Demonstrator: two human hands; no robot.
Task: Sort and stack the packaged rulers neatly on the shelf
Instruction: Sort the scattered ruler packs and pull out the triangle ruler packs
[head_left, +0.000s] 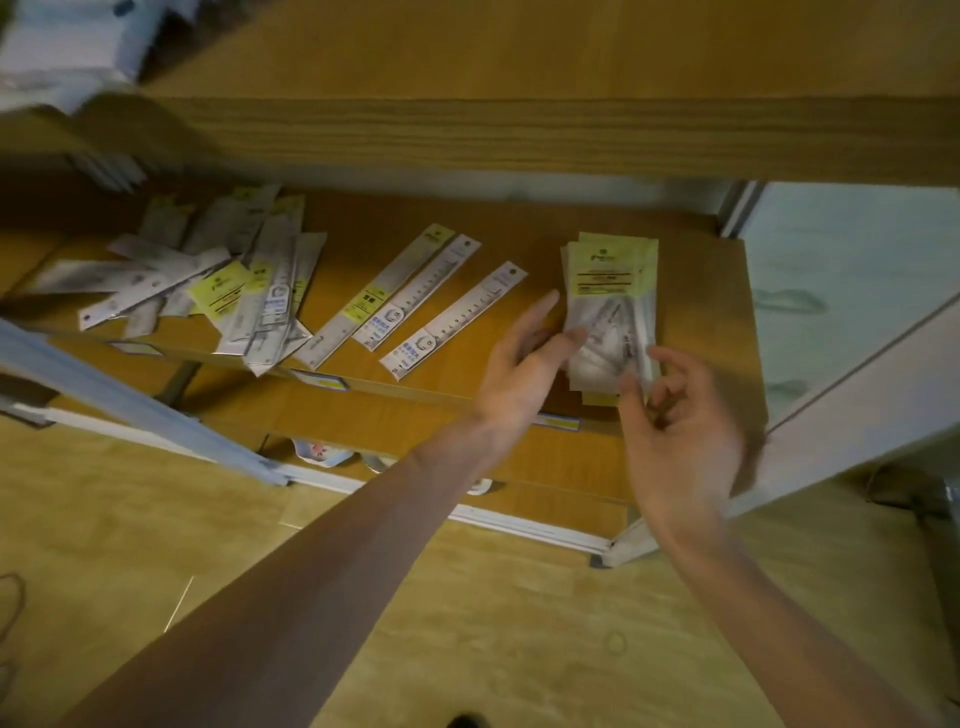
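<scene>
A neat stack of wide packaged ruler sets (613, 291) with yellow-green header cards lies at the right end of the wooden shelf (696, 332). My left hand (524, 364) is open, its fingers resting against the stack's left edge. My right hand (680, 415) hovers open at the stack's near end, fingers curled and apart, holding nothing. Three long packaged rulers (415, 296) lie side by side at an angle in the middle of the shelf. A jumbled pile of packaged rulers (208, 286) covers the shelf's left part.
An upper wooden shelf board (519, 135) overhangs the working shelf. White packets (67, 47) sit on it at top left. A lower shelf (415, 441) with small items lies beneath. A white frame post (857, 395) stands at the right, over wood-look floor.
</scene>
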